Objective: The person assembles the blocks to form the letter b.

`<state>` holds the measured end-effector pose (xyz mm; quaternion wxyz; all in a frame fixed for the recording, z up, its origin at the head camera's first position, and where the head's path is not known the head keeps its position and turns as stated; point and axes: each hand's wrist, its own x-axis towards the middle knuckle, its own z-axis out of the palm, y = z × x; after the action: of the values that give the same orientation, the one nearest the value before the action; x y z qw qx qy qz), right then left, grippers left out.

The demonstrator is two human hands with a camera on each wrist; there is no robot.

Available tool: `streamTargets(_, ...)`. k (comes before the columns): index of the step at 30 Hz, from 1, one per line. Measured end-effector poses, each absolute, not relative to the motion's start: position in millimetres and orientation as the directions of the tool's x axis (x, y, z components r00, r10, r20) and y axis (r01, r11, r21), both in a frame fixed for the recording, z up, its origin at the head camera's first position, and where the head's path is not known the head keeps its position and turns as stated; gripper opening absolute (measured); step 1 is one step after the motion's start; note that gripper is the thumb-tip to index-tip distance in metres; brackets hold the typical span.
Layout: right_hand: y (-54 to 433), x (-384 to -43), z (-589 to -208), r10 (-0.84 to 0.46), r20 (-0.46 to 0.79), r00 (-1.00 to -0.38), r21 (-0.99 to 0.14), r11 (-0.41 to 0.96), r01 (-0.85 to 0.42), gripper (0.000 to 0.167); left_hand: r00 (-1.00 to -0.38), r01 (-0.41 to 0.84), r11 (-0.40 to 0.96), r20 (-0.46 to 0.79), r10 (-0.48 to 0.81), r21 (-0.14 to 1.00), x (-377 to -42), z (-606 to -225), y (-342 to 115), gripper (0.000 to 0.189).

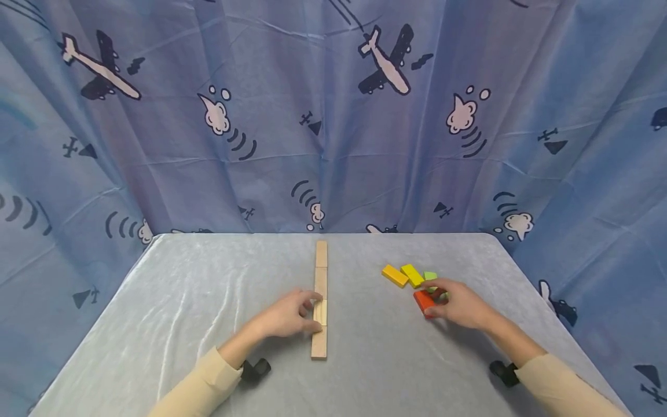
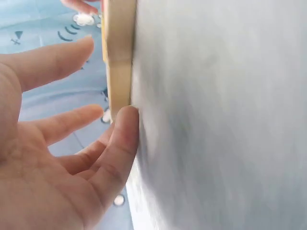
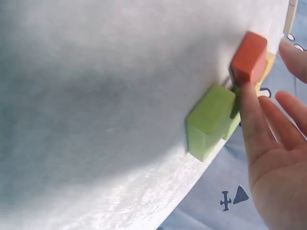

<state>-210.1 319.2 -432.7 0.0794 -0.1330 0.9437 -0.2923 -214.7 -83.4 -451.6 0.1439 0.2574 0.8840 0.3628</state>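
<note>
A straight row of plain wooden blocks (image 1: 321, 284) runs lengthwise along the table. My left hand (image 1: 289, 314) is at its left side, fingers spread apart, with a paler block (image 1: 321, 313) between thumb and fingers. In the left wrist view the thumb's tip (image 2: 125, 124) meets the row's side, while the other fingers stay loose. On the right, my right hand (image 1: 458, 304) reaches over a red block (image 1: 424, 302). One digit touches the red block's end in the right wrist view; the others are apart from it. Green blocks (image 3: 211, 112) lie beside it, partly hidden by the hand in the head view.
An orange-yellow block (image 1: 395, 275) and a yellow block (image 1: 412, 275) lie beyond the red one. A light grey cloth covers the table (image 1: 365, 353). Behind it hangs a blue curtain (image 1: 281, 75) with printed planes.
</note>
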Motion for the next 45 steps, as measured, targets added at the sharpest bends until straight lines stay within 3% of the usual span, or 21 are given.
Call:
streamTargets(17, 316, -216, -436, -0.33, -0.103, -0.938, -0.563, 0.797, -0.219, 0.067, -0.841, 0.327, 0.641, -0.095, 0.533, 0.694, -198, -452, -80, 0.073)
streamTargets(39, 302, -217, -443, -0.274, -0.076, -0.959, -0.531, 0.825, -0.194, 0.06, -0.84, 0.372, 0.66, -0.066, 0.538, 0.653, -196, -453, -79, 0.071)
streamTargets(45, 296, -219, -446, -0.311, -0.05, -0.949, -0.508, 0.826, -0.244, 0.057, -0.84, 0.377, 0.666, -0.066, 0.539, 0.643, -196, -455, -80, 0.071)
